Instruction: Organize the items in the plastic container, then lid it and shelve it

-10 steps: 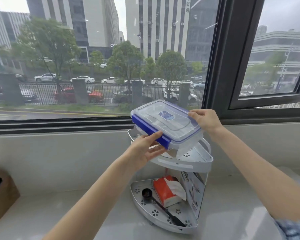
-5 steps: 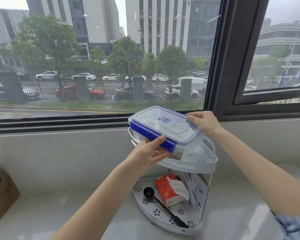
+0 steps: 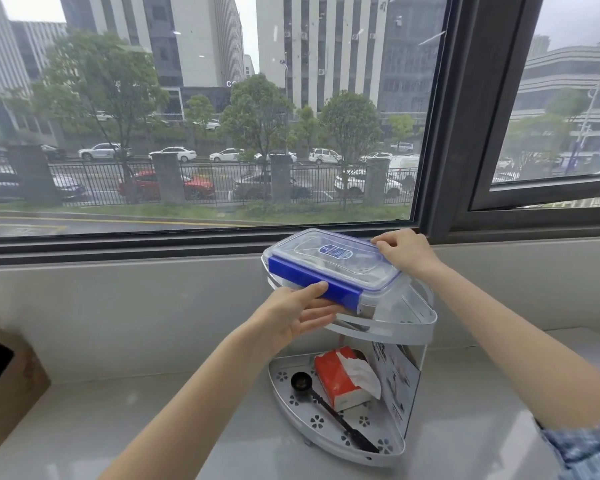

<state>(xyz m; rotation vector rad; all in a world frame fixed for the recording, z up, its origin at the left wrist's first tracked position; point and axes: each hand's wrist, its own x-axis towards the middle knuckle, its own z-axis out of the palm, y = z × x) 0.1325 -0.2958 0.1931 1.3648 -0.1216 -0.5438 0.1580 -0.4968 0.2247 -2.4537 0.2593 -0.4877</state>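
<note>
Lowered since a second earlier, when we held it tilted above the rack, the plastic container [image 3: 329, 268] sat nearly level on the top tier of the white corner shelf [image 3: 414, 323] at the centre of the frame, its clear lid [image 3: 333, 252] on and the blue latch [image 3: 312, 282] along its near side folded down. Our left hand [image 3: 293, 322] kept its grip under that near edge, thumb on the blue latch and fingers beneath the box. Our right hand [image 3: 404, 251] gripped the far right corner of the lid, fingers curled over the rim. What lay inside the container could not be made out through the lid.

On the shelf's bottom tier, lower centre of the frame, a red tissue pack [image 3: 343, 379] lay beside a black scoop [image 3: 302, 382], whose long handle ran toward the tier's front edge. The shelf stood on a pale counter [image 3: 118, 427] below the window [image 3: 201, 116]. A brown cardboard box [image 3: 11, 386] sat at the lower left edge of the frame, well apart from the shelf.
</note>
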